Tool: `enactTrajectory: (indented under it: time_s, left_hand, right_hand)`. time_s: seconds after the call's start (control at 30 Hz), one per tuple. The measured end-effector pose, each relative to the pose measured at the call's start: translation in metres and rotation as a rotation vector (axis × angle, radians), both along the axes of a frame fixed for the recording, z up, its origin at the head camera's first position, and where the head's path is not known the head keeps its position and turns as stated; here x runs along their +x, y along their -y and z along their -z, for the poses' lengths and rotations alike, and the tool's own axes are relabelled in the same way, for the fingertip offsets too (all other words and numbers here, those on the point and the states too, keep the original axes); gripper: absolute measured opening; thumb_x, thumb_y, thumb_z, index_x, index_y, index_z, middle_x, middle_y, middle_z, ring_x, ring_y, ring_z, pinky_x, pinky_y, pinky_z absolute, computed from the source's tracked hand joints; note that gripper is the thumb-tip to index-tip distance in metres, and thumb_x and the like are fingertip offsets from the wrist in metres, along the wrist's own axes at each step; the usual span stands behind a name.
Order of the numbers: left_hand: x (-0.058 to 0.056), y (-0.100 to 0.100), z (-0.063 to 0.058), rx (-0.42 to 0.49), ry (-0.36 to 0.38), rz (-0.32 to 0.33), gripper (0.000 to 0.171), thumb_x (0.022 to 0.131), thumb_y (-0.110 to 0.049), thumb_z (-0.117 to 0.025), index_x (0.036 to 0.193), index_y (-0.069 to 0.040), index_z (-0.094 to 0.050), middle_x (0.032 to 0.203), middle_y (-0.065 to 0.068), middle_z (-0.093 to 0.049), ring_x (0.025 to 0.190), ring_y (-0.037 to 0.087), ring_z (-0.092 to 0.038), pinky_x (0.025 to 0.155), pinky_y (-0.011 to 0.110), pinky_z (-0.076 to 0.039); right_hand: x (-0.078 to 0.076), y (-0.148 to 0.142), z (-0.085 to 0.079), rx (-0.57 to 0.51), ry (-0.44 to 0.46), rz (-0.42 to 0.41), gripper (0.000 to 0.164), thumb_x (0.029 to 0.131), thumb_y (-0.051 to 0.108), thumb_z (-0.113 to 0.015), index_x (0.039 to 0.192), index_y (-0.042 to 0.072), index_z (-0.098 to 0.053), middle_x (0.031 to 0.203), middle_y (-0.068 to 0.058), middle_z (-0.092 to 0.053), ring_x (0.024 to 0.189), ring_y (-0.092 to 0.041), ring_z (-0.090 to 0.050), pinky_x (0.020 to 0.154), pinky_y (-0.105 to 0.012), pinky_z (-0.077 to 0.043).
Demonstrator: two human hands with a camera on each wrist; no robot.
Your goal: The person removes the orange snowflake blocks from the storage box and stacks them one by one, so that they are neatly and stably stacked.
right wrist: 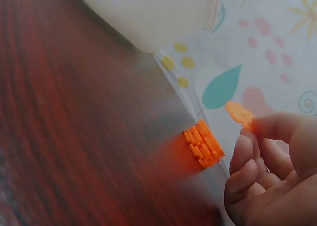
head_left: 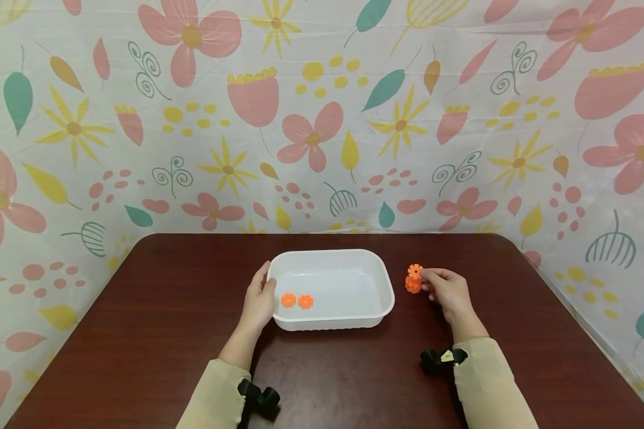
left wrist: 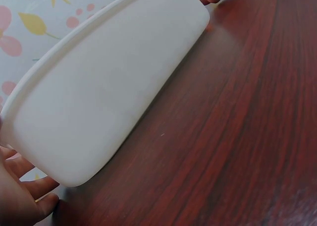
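Observation:
A white plastic tray [head_left: 333, 323] stands on the table with two orange flower-shaped discs [head_left: 305, 301] lying flat in its front left part. My left hand [head_left: 260, 298] holds the tray's left end, thumb at the rim; in the left wrist view its fingers [left wrist: 42, 186] lie against the end wall. To the right of the tray, my right hand [head_left: 449, 292] pinches one orange flower-shaped disc [right wrist: 238, 113] between thumb and fingertips. Below that disc, a short stack of the same orange discs [right wrist: 203, 144] sits on the table.
The dark brown wooden table [head_left: 343, 381] reaches back to a white cloth [head_left: 322, 196] printed with flowers and leaves. A black camera mount [head_left: 259, 398] is strapped on the left wrist, another mount [head_left: 443, 359] on the right.

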State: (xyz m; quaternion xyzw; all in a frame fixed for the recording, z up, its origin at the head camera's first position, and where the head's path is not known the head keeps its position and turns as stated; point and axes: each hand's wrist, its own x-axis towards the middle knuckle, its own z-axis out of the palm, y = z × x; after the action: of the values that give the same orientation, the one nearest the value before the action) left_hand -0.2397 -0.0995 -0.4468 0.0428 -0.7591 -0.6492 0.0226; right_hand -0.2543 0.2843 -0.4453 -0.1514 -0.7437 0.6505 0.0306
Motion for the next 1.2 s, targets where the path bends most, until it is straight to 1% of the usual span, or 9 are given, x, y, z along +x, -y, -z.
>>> enactTrajectory:
  time_s: [0.13, 0.27, 0.43, 0.57, 0.7, 0.97, 1.2]
  left_hand:
    - [-0.0002, -0.0004, 0.0007, -0.013, -0.005, -0.003, 0.050, 0.100, -0.017, -0.037, 0.149, -0.011, -0.028, 0.147, 0.018, -0.037, 0.134, 0.033, -0.037, 0.111, 0.050, -0.030]
    - [-0.0001, -0.0003, 0.0006, -0.016, 0.000, -0.004, 0.050, 0.100, -0.018, -0.037, 0.149, -0.012, -0.028, 0.147, 0.018, -0.038, 0.134, 0.033, -0.037, 0.110, 0.050, -0.031]
    - [-0.0004, 0.0002, 0.0011, -0.014, -0.002, -0.004, 0.050, 0.101, -0.017, -0.037, 0.149, -0.012, -0.029, 0.148, 0.017, -0.036, 0.135, 0.032, -0.035, 0.111, 0.050, -0.030]
    - [-0.0009, 0.0002, 0.0015, -0.011, -0.004, -0.003, 0.049, 0.101, -0.016, -0.037, 0.149, -0.011, -0.029, 0.149, 0.017, -0.036, 0.136, 0.032, -0.035, 0.112, 0.050, -0.029]
    - [-0.0007, 0.0000, 0.0015, -0.015, -0.001, 0.000, 0.049, 0.101, -0.017, -0.037, 0.149, -0.011, -0.029, 0.149, 0.016, -0.035, 0.136, 0.032, -0.034, 0.112, 0.050, -0.029]
    - [-0.0003, 0.0007, -0.0007, -0.008, -0.002, 0.002, 0.050, 0.101, -0.016, -0.037, 0.149, -0.011, -0.028, 0.150, 0.016, -0.033, 0.138, 0.031, -0.032, 0.113, 0.050, -0.027]
    - [0.0003, 0.0005, -0.0012, -0.008, 0.008, 0.007, 0.050, 0.101, -0.017, -0.037, 0.149, -0.012, -0.028, 0.152, 0.014, -0.031, 0.139, 0.030, -0.030, 0.113, 0.049, -0.026]
  right_hand:
    - [-0.0002, -0.0011, 0.0014, 0.026, 0.011, -0.005, 0.023, 0.090, 0.027, -0.064, 0.103, 0.008, -0.067, 0.074, 0.013, -0.066, 0.064, -0.003, -0.060, 0.054, -0.022, -0.049]
    - [-0.0006, -0.0014, 0.0028, 0.061, 0.023, -0.003, 0.030, 0.090, 0.027, -0.064, 0.109, 0.004, -0.066, 0.074, 0.012, -0.066, 0.064, -0.004, -0.059, 0.055, -0.023, -0.049]
    - [-0.0009, -0.0016, 0.0039, 0.112, 0.034, 0.001, 0.038, 0.091, 0.027, -0.063, 0.115, -0.001, -0.063, 0.073, 0.010, -0.065, 0.063, -0.005, -0.058, 0.055, -0.023, -0.049]
    - [-0.0011, -0.0012, 0.0041, 0.160, 0.032, -0.001, 0.041, 0.091, 0.028, -0.063, 0.117, -0.003, -0.062, 0.071, 0.008, -0.063, 0.062, -0.005, -0.057, 0.055, -0.024, -0.049]
    - [-0.0006, -0.0014, 0.0041, 0.200, 0.033, -0.006, 0.041, 0.091, 0.028, -0.062, 0.118, -0.003, -0.062, 0.071, 0.006, -0.062, 0.063, -0.005, -0.057, 0.055, -0.024, -0.049]
    - [-0.0013, -0.0019, 0.0033, 0.242, 0.044, -0.024, 0.041, 0.092, 0.028, -0.061, 0.117, -0.003, -0.063, 0.073, 0.005, -0.062, 0.063, -0.007, -0.056, 0.055, -0.025, -0.049]
    - [-0.0011, -0.0010, 0.0037, 0.270, 0.058, -0.022, 0.038, 0.092, 0.027, -0.060, 0.116, -0.003, -0.064, 0.074, 0.003, -0.063, 0.064, -0.009, -0.056, 0.055, -0.025, -0.049]
